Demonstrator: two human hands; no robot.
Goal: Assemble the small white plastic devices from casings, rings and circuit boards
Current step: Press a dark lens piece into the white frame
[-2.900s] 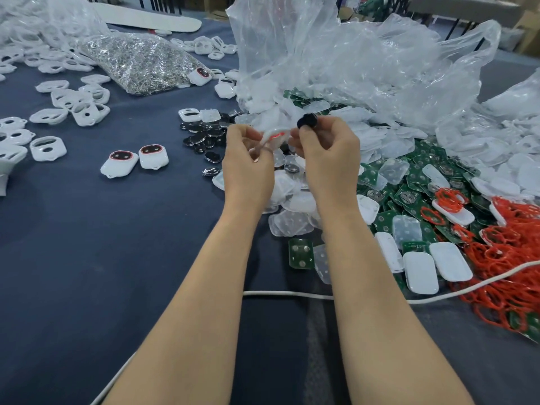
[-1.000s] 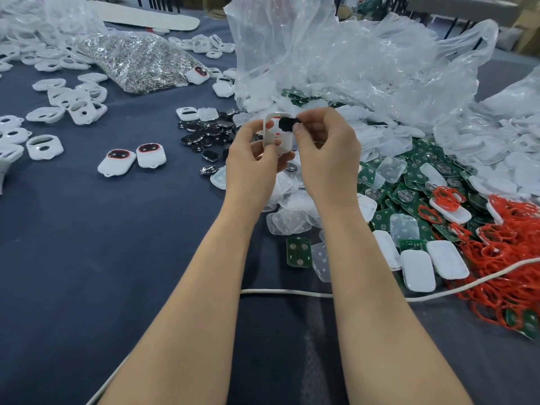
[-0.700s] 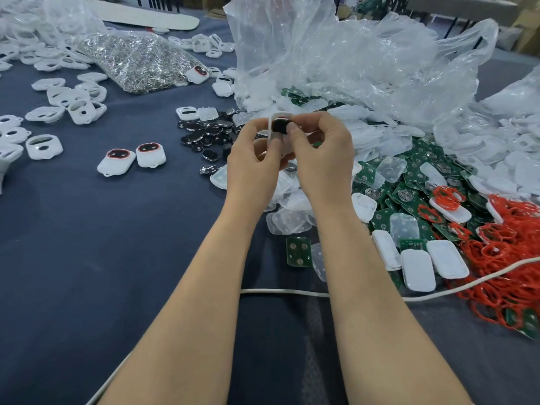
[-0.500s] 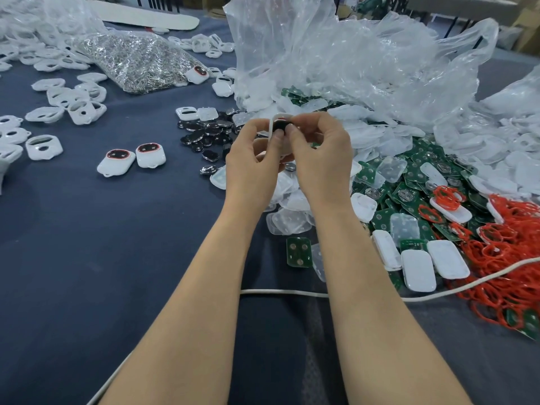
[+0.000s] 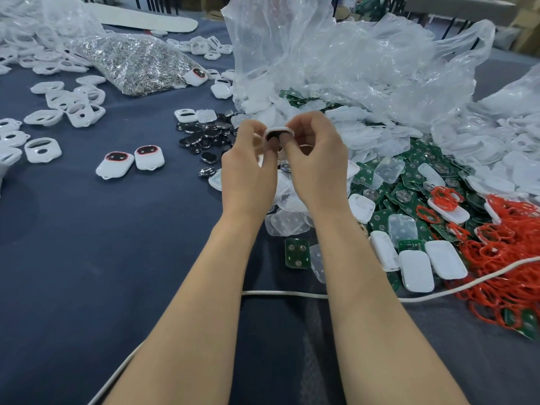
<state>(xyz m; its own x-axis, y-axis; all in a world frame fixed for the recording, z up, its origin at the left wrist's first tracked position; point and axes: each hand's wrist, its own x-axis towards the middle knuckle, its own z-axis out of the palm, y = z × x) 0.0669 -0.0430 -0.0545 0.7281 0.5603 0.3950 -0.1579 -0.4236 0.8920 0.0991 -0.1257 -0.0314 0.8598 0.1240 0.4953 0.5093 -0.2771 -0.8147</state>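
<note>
Both hands hold one small white casing (image 5: 279,132) above the parts pile at the table's middle. My left hand (image 5: 248,168) grips its left side, and my right hand (image 5: 317,159) grips the right side with the thumb pressing a black insert (image 5: 274,139) into the casing's face. Two assembled white devices (image 5: 131,162) with black and red faces lie on the dark cloth to the left. Green circuit boards (image 5: 409,182), red rings (image 5: 502,258) and white casing backs (image 5: 415,268) are heaped on the right.
Loose black inserts (image 5: 204,138) lie just left of my hands. Crumpled clear plastic bags (image 5: 336,62) rise behind. A bag of metal parts (image 5: 134,62) and several white casing fronts (image 5: 58,109) sit at the far left. A white cord (image 5: 292,294) crosses under my forearms.
The black insert, held apart in my right fingers 2.9 s ago, has been brought onto the casing's face. My right thumb now presses it there; the casing has tipped flatter.
</note>
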